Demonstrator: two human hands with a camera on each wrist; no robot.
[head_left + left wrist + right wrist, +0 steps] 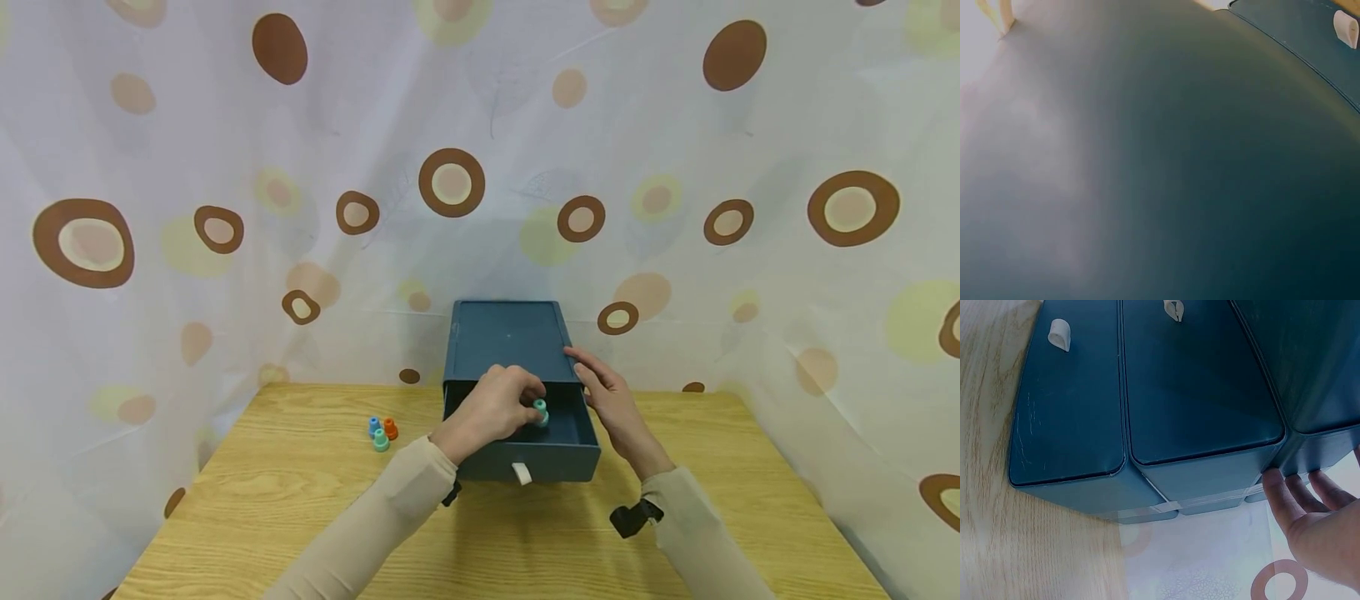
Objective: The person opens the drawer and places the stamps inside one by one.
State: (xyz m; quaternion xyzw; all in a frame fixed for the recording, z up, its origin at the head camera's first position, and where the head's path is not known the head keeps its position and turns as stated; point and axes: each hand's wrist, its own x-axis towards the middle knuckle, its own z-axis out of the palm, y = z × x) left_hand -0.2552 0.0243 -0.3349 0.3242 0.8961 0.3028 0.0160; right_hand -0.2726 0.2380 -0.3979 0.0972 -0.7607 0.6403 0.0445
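Note:
In the head view my left hand (498,404) reaches over the pulled-out top drawer (525,458) of a dark blue drawer cabinet (510,337). Its thumb and fingers pinch a small teal stepped peg (541,411) with a narrow top and wider base, inside the drawer. The left wrist view is filled by a blurred dark surface and does not show that hand. My right hand (611,400) touches the cabinet's right side; in the right wrist view its fingertips (1272,478) press the side with fingers extended.
On the wooden table (300,500), left of the cabinet, three similar pegs stand close together: blue (374,426), orange (391,429) and green (381,441). A white pull tab (522,472) sticks out from the drawer front. Two closed drawers (1072,412) lie below. A patterned curtain (360,275) hangs behind.

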